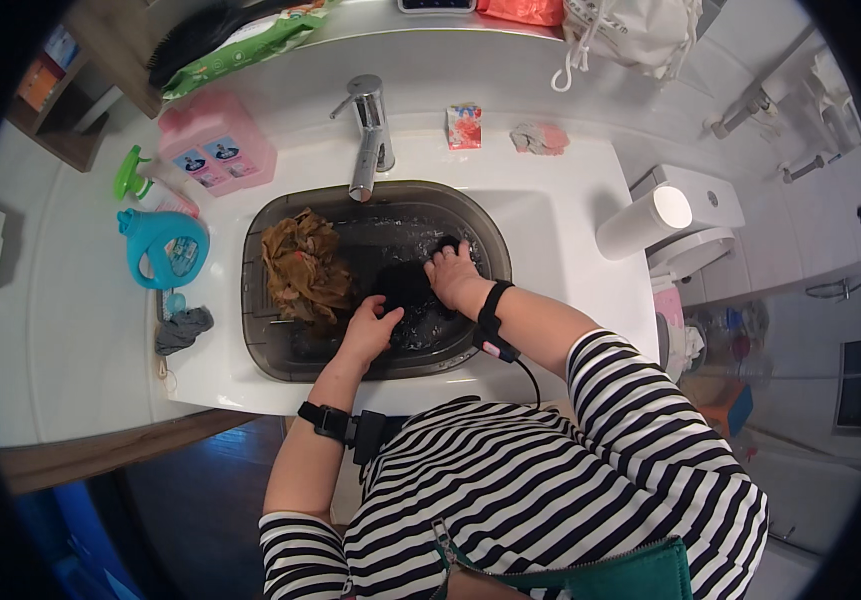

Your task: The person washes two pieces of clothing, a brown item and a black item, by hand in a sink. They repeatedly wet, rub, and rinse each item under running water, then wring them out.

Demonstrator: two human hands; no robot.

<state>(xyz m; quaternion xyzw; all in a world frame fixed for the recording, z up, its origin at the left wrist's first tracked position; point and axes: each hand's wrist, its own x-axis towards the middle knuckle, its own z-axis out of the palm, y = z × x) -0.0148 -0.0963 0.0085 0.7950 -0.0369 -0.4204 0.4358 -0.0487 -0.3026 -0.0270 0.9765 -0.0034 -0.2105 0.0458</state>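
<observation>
A dark translucent plastic basin (501,262) holding water sits in the white sink (543,225). Black wet cloth (404,285) lies in the water between my hands. My right hand (454,276) presses on the cloth near the basin's right side, fingers bent over a dark part of it. At the cloth's lower left, my left hand (374,326) has its thumb and fingers apart, with nothing visible between them. A crumpled brown cloth (306,266) rests in the basin's left part, wet at its lower edge. The chrome faucet (372,150) reaches over the back rim.
On the left of the counter stand a pink jug (216,142), a spray bottle (152,187) and a teal detergent bottle (167,249), with a grey cloth (184,331) nearby. A white cylinder (644,223) stands at the right. Behind lie a small red-and-white packet (465,127) and a pink-grey cloth (540,139).
</observation>
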